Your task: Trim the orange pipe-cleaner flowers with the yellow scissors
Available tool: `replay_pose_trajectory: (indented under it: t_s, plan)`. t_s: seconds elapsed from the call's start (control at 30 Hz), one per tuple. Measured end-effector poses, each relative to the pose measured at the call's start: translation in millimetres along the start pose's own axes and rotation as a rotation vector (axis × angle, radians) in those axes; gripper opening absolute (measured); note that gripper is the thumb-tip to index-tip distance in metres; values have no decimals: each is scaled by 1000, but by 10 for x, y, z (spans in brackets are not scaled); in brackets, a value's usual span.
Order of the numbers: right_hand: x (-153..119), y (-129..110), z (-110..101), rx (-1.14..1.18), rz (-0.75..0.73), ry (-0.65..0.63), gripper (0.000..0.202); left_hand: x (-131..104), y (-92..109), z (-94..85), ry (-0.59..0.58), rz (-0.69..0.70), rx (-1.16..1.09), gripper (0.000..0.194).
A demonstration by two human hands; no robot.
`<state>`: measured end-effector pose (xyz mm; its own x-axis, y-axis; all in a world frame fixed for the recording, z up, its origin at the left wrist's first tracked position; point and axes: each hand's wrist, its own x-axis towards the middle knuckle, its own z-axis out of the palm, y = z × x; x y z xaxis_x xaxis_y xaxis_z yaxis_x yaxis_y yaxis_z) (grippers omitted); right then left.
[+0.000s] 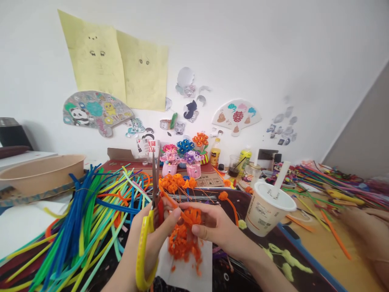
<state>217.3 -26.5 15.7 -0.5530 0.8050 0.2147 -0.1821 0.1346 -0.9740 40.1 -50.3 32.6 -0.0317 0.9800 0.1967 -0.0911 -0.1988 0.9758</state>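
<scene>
The mat's blue edge (304, 255) slants from beside the cup (263, 211) to the near right; bare wood (322, 247) lies beyond it, before another person's blurred hand (361, 235). The cup limits room right of the right hand (217, 227), and bundled fuzzy stems (69, 231) crowd the left side. White paper (179, 282) under the hands carries orange clippings (182, 245).

There are one pair of scissors (156, 194), one cup, two wall fans (237, 117), two yellow-toned bottles (215, 154) and at least four bunches of potted flowers (185, 148).

The left hand (158, 239) grips the scissors, blades slightly parted and pointing up and far, long axis steep. The right hand's fingers pinch an orange flower (193, 216) between the hands, above the clippings; its petals face near right, its stem running far left.
</scene>
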Motion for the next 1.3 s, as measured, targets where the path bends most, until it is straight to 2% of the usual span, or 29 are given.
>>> replay_pose_trajectory:
  t_s: [0.23, 0.5, 0.7, 1.03, 1.3]
  plan:
    - [-23, -36, 15, 37, 5, -29, 43, 13, -70, -36, 21, -28, -67, 27]
    - [-24, -3, 25, 137, 46, -81, 50, 35, -89, 0, 3, -91, -93, 28]
    - [-19, -41, 56, 168, 15, -126, 47, 47, -123, 11, -7, -132, -118, 31]
    - [-28, -18, 41, 187, 46, -141, 46, 66, -94, 11, -52, -209, -156, 31]
    - [-29, -75, 69, 132, 123, -225, 37, 112, -100, -26, -42, -220, -108, 27]
